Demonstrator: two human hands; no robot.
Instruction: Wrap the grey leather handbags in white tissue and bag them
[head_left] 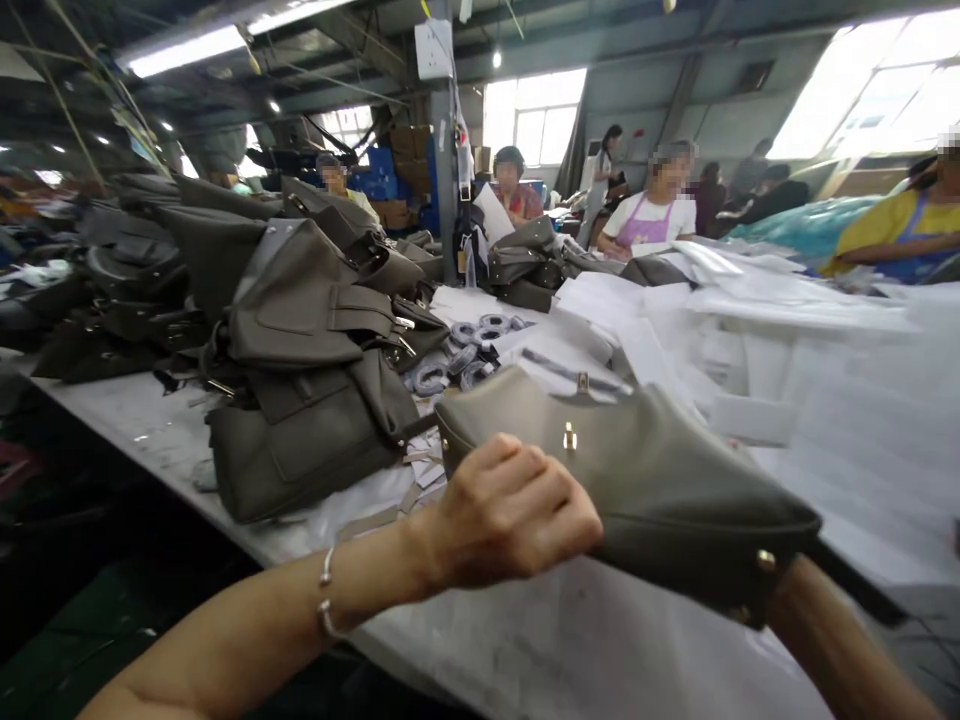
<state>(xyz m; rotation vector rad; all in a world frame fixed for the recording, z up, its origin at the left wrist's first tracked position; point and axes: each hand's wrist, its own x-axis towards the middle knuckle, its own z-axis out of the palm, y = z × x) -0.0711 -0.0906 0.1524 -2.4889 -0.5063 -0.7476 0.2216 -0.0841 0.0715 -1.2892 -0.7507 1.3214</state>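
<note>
A grey-green leather handbag (pixel 660 470) with small gold-coloured fittings is held up over the near part of the table, tilted down to the right. In front of its lower left part is my left hand (pixel 517 510), closed in a fist with the knuckles up; whatever is inside the fingers is hidden. My right forearm (pixel 832 620) comes in from the lower right and disappears behind the bag's right end, so that hand and its fingers cannot be seen. A bracelet (pixel 326 595) circles my left wrist.
Similar dark bags (pixel 300 420) are heaped on the table at left. Coiled grey straps (pixel 457 360) lie mid-table, with white sheets (pixel 847 400) spread over the right. A post (pixel 442 150) rises behind. Several people (pixel 649 215) are across the table.
</note>
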